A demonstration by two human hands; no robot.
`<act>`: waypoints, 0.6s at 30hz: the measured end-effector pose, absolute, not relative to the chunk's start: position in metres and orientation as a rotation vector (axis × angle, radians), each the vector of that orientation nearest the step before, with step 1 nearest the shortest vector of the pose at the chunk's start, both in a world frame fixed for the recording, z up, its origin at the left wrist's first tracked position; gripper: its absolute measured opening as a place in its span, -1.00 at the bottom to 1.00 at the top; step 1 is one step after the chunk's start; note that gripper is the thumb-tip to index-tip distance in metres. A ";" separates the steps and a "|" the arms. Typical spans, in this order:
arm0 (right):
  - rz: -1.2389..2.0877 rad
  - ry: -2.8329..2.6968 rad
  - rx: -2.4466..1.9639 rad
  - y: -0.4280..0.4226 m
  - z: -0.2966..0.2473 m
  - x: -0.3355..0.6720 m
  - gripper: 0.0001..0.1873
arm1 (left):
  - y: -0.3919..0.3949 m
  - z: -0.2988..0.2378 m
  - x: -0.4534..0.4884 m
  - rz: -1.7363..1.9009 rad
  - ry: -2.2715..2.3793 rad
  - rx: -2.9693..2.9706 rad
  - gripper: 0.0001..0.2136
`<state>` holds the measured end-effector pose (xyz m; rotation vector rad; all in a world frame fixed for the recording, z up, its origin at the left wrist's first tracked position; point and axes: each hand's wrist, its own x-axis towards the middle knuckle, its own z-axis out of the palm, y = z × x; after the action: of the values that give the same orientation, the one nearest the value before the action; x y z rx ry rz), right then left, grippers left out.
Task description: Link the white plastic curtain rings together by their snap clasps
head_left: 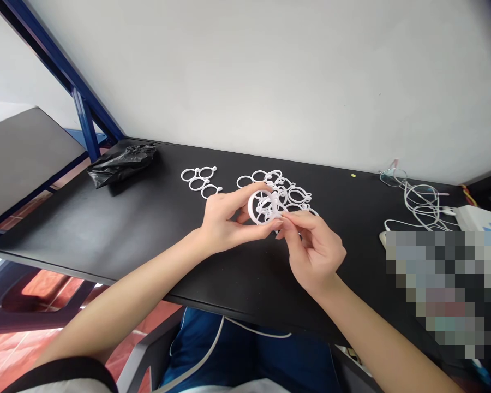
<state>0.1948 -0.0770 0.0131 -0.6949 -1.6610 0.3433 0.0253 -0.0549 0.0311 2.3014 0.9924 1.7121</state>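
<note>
My left hand (225,221) is closed around a white plastic ring (262,207), held up just above the black table (118,234). My right hand (311,248) pinches the same ring from the right with thumb and forefinger. Right behind the hands lies a loose pile of white rings (288,191). A small cluster of three linked white rings (200,180) sits apart to the left of the pile.
A crumpled black plastic bag (120,162) lies at the table's back left. White cables (421,204) and glasses (393,176) sit at the back right by the wall. A blurred patch (445,289) covers the right front. A blue frame post (85,123) stands left.
</note>
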 end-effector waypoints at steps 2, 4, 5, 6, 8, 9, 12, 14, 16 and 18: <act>0.339 -1.657 -0.692 -0.078 0.012 0.195 -0.72 | -0.056 0.031 0.026 1.758 1.048 2.383 -0.68; 0.333 -1.638 -0.693 -0.078 0.012 0.194 -0.71 | -0.057 0.032 0.027 1.797 1.079 2.449 -0.68; 0.331 -1.625 -0.689 -0.078 0.011 0.194 -0.71 | -0.057 0.033 0.027 1.813 1.084 2.476 -0.67; 0.332 -1.613 -0.683 -0.078 0.011 0.194 -0.70 | -0.057 0.034 0.027 1.829 1.079 2.500 -0.67; 0.353 -1.594 -0.673 -0.078 0.012 0.193 -0.69 | -0.057 0.034 0.026 1.856 1.051 2.538 -0.67; 0.375 -1.587 -0.673 -0.078 0.012 0.192 -0.68 | -0.056 0.034 0.026 1.864 1.033 2.554 -0.67; 0.468 -1.566 -0.694 -0.078 0.012 0.191 -0.67 | -0.053 0.033 0.025 1.856 0.969 2.584 -0.65; 0.507 -1.560 -0.703 -0.078 0.012 0.191 -0.68 | -0.051 0.031 0.025 1.829 0.940 2.579 -0.62; 0.515 -1.566 -0.700 -0.079 0.012 0.191 -0.69 | -0.050 0.028 0.024 1.790 0.904 2.546 -0.60; 0.512 -1.572 -0.693 -0.080 0.012 0.191 -0.70 | -0.048 0.026 0.023 1.747 0.847 2.500 -0.58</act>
<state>0.1915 -0.0801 0.0119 -0.6925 -1.5722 0.5115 0.0233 -0.0479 0.0255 2.4995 0.8465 1.7467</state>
